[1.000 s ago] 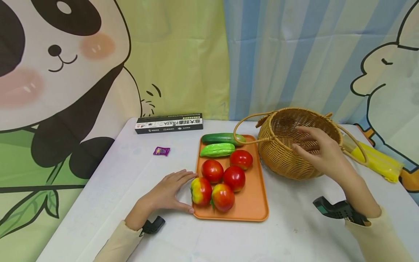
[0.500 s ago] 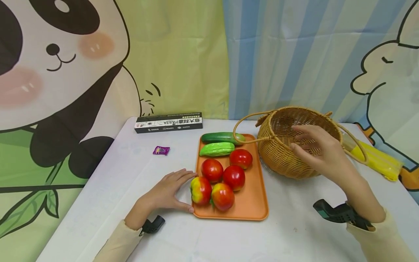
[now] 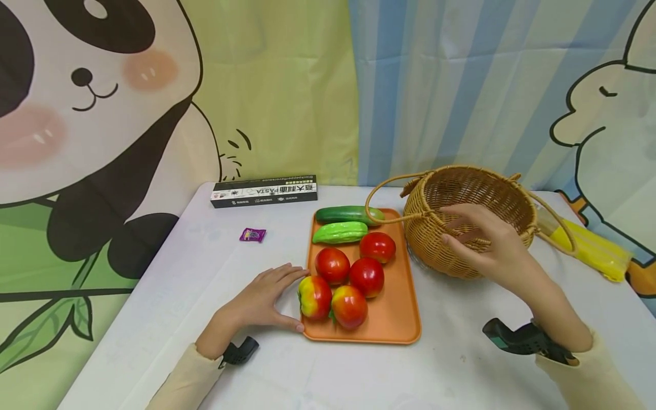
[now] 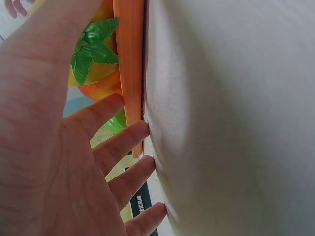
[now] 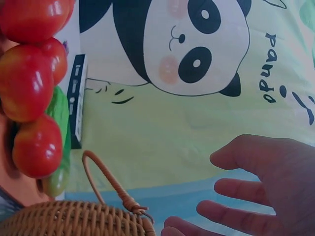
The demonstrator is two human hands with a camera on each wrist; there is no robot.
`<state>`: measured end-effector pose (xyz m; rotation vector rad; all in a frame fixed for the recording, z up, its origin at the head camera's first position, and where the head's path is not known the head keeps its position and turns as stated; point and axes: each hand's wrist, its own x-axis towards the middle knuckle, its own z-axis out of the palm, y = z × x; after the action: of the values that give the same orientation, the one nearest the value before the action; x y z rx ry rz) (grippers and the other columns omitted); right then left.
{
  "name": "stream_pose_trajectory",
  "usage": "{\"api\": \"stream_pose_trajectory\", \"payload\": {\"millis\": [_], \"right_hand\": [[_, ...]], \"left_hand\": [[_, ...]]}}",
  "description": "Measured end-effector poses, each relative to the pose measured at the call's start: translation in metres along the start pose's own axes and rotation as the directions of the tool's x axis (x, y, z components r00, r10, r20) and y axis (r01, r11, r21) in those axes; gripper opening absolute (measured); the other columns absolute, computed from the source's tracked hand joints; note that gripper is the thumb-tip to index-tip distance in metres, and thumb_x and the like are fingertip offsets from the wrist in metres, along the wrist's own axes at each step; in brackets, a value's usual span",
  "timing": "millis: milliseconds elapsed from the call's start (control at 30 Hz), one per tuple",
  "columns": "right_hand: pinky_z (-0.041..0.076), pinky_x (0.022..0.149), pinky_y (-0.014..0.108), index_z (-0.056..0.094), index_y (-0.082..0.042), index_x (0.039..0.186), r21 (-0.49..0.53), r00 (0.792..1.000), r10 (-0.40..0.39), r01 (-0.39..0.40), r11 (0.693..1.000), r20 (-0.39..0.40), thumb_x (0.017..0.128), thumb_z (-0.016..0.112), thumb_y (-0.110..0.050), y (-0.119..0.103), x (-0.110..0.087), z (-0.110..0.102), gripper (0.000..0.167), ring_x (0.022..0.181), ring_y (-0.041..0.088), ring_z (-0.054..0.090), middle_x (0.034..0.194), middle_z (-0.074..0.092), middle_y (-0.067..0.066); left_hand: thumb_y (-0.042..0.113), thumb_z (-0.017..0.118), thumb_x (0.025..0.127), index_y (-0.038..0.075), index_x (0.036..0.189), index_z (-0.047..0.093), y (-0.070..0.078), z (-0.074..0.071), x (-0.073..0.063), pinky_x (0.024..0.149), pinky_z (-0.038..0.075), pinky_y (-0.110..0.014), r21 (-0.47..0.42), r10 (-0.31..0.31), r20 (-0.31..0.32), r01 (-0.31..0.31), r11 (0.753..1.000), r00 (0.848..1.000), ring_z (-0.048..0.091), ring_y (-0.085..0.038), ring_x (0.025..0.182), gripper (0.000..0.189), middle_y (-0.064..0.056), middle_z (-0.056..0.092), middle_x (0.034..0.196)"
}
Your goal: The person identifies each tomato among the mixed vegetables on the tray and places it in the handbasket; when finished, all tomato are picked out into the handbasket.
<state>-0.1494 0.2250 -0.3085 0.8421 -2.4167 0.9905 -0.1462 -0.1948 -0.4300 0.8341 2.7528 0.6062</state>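
My left hand [image 3: 261,299] rests at the left edge of the orange tray [image 3: 394,319], thumb and fingers spread and straight. In the left wrist view its fingertips [image 4: 142,129] lie along the tray's side. On the tray are several red tomatoes [image 3: 367,277], some tinged yellow, including one red-and-yellow fruit [image 3: 315,298] nearest that hand. A light green gourd [image 3: 340,232] and a dark green cucumber [image 3: 343,214] lie at its far end. My right hand [image 3: 492,242], fingers loosely bent and holding nothing, hovers in front of the wicker basket [image 3: 435,250], overlapping its rim in the head view.
A black-and-white pasta box [image 3: 264,192] lies at the back left, with a small purple wrapped candy [image 3: 253,235] before it. A yellow packet [image 3: 594,250] lies right of the basket. One basket handle [image 3: 392,181] leans over the tray's far corner. Printed curtains hang behind.
My right hand has shifted slightly left and down, from over the basket's opening toward its near rim. The left hand, tray and produce stay in place.
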Motion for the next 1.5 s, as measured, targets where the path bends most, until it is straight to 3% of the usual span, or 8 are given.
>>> {"api": "stream_pose_trajectory", "payload": {"millis": [167, 567, 800, 1033, 1267, 1500], "right_hand": [[0.054, 0.072, 0.013, 0.059, 0.002, 0.125, -0.015, 1.000, 0.002, -0.001, 1.000, 0.030, 0.075, 0.074, 0.013, 0.001, -0.003, 0.010, 0.053, 0.091, 0.010, 0.061, 0.119, 0.060, 0.013], [0.058, 0.069, 0.023, 0.060, -0.002, 0.125, 0.038, 0.997, 0.009, -0.012, 0.999, 0.081, 0.079, 0.076, 0.007, 0.002, -0.010, 0.029, 0.049, 0.087, 0.020, 0.066, 0.119, 0.061, 0.015], [0.058, 0.072, 0.027, 0.061, -0.001, 0.122, 0.073, 0.994, -0.037, 0.029, 0.997, 0.108, 0.079, 0.074, 0.009, 0.008, -0.011, 0.043, 0.046, 0.086, 0.012, 0.064, 0.114, 0.064, 0.012], [0.058, 0.066, 0.030, 0.062, -0.001, 0.119, 0.097, 0.987, -0.010, -0.005, 0.995, 0.157, 0.082, 0.072, 0.006, 0.013, -0.014, 0.061, 0.039, 0.083, 0.013, 0.060, 0.112, 0.063, 0.009], [0.056, 0.070, 0.028, 0.062, -0.004, 0.121, 0.093, 0.968, 0.054, -0.079, 0.993, 0.247, 0.087, 0.071, -0.004, 0.014, -0.015, 0.075, 0.035, 0.089, 0.020, 0.059, 0.109, 0.060, 0.005], [0.056, 0.071, 0.031, 0.058, -0.003, 0.127, 0.094, 0.927, 0.098, -0.141, 0.986, 0.362, 0.090, 0.070, -0.011, 0.013, -0.015, 0.084, 0.040, 0.097, 0.029, 0.059, 0.117, 0.058, 0.011]], "left_hand": [[0.074, 0.073, 0.064, 0.025, 0.150, 0.039, 0.001, -0.001, 0.000, 0.116, 0.022, -0.058, 0.002, 0.001, -0.005, -0.001, 1.000, 1.000, 0.027, -0.030, 0.145, 0.105, -0.002, 0.038, 0.154], [0.073, 0.074, 0.064, 0.023, 0.150, 0.039, 0.001, -0.001, -0.001, 0.116, 0.022, -0.057, 0.002, 0.003, -0.007, -0.003, 1.000, 1.000, 0.027, -0.030, 0.145, 0.105, -0.002, 0.038, 0.153], [0.073, 0.074, 0.064, 0.023, 0.151, 0.039, 0.002, -0.001, -0.001, 0.116, 0.022, -0.056, 0.001, 0.002, -0.011, -0.002, 1.000, 1.000, 0.027, -0.030, 0.145, 0.106, -0.002, 0.038, 0.153], [0.072, 0.075, 0.063, 0.024, 0.150, 0.039, 0.002, -0.001, 0.000, 0.116, 0.021, -0.056, -0.014, -0.006, -0.007, 0.006, 1.000, 1.000, 0.027, -0.030, 0.145, 0.106, -0.003, 0.038, 0.153], [0.072, 0.075, 0.063, 0.024, 0.151, 0.038, 0.001, 0.000, 0.000, 0.116, 0.021, -0.057, -0.016, -0.010, -0.009, 0.010, 1.000, 1.000, 0.027, -0.030, 0.145, 0.106, -0.003, 0.038, 0.154], [0.074, 0.073, 0.064, 0.024, 0.151, 0.038, 0.001, 0.000, 0.000, 0.116, 0.022, -0.057, -0.002, 0.004, -0.009, -0.004, 1.000, 1.000, 0.027, -0.031, 0.145, 0.106, -0.003, 0.038, 0.153]]}}
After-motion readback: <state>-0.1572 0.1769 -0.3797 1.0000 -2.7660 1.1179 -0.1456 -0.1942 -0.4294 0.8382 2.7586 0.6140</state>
